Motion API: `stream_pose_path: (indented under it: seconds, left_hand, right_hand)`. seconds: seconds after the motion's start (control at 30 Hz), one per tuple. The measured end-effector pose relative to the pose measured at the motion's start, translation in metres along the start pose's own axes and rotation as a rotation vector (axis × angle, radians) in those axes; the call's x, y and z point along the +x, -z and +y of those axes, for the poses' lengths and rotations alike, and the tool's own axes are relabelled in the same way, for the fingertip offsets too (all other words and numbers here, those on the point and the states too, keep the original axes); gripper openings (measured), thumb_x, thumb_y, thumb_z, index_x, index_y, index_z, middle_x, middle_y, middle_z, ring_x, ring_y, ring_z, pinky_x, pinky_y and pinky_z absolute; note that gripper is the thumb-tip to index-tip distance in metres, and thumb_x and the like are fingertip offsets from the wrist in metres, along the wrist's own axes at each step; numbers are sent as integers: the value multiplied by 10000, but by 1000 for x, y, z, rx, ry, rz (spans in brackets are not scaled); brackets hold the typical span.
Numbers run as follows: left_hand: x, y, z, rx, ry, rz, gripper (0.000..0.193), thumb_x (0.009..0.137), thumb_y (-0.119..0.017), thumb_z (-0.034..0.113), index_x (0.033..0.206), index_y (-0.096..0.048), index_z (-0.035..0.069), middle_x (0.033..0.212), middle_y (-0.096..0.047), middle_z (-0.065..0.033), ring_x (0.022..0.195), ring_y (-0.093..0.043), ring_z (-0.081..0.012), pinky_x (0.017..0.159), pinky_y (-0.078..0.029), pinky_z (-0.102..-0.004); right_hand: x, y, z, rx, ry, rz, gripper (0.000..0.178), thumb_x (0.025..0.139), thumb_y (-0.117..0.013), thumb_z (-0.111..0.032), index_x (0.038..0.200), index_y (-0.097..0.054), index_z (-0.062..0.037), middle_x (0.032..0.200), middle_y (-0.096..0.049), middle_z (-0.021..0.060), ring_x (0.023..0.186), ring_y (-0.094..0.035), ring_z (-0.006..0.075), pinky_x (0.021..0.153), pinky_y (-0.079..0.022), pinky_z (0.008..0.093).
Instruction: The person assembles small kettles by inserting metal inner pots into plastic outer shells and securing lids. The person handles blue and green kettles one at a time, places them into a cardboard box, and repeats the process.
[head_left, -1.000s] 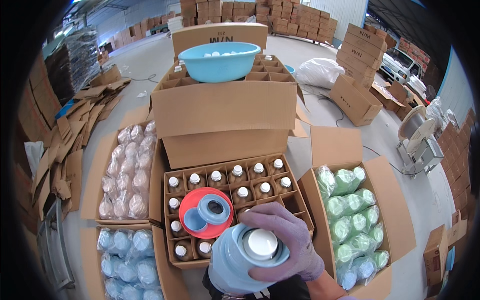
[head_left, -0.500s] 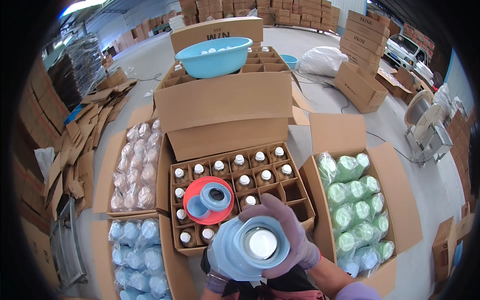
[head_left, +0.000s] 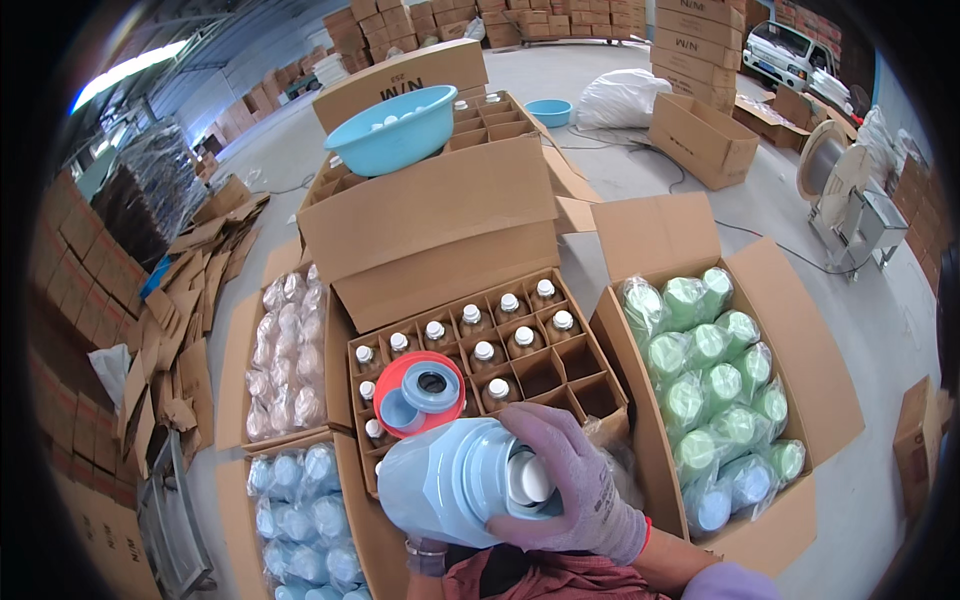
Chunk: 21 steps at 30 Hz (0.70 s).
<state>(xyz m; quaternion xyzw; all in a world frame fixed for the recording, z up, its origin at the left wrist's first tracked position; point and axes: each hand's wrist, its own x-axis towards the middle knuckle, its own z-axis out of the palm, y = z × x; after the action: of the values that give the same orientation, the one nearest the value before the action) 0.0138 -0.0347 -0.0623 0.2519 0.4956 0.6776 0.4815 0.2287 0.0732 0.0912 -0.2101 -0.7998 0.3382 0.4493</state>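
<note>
Pale blue plastic fills the near middle of my feed: a flask [head_left: 430,478], tipped over, its white stopper [head_left: 535,478] facing roughly three o'clock. I see the right hand [head_left: 590,492] clamped on that mouth end, thumb below and fingers over the top, probably because the collar there offers a sure grip. Of the left hand [head_left: 427,560] I get only the cuff, at the flask's six o'clock; its fingers are hidden, so I cannot tell how they stand, though I'd guess it supports from beneath. At twelve o'clock from the flask, a red plate [head_left: 388,377] rests on the divided carton [head_left: 540,376], bearing a blue lid [head_left: 440,398] and a small blue cup [head_left: 401,410], presumably so they stay together. White-capped bottles [head_left: 524,338] stand upright in cells, which likely stops them knocking. Bagged green wares [head_left: 707,342] sit between two and three o'clock, bagged blue wares [head_left: 299,523] between eight and nine, seemingly for easy reach.
</note>
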Motion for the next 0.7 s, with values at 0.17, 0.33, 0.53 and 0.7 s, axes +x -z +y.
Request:
stream_pose_path:
  seconds: [0.17,0.33,0.53,0.7]
  left_hand:
    - [-17,2,1,19,16,31,483,839,-752,296,1212,-609,24,1102,-655,-115,1062,-646,-286,864,-541,-416]
    - [-30,7,-2,18,40,36,487,835,-756,303,1207,-612,25,1095,-655,-115,1057,-647,-289,858,-542,-416]
    - [-28,16,11,27,53,38,491,830,-760,310,1202,-615,25,1087,-655,-114,1050,-649,-292,851,-544,-418]
    - [-15,27,81,329,27,-58,494,825,-763,317,1197,-617,26,1080,-655,-113,1044,-650,-295,845,-545,-419]
  right_hand:
    - [24,6,-30,91,139,17,709,661,-892,-302,1233,-616,14,1187,-625,186,1019,-666,324,888,-553,404]
    - [21,-12,-16,130,271,-205,775,700,-880,-326,1311,-556,26,1203,-604,188,1045,-641,358,877,-536,423]
    - [2,-26,-12,157,240,-298,827,727,-828,-337,1374,-485,46,1237,-546,215,1135,-565,388,1024,-459,490]
    - [-24,-26,-4,300,261,-192,774,719,-834,-249,1374,-503,-4,1283,-519,210,1202,-532,403,1058,-422,542]
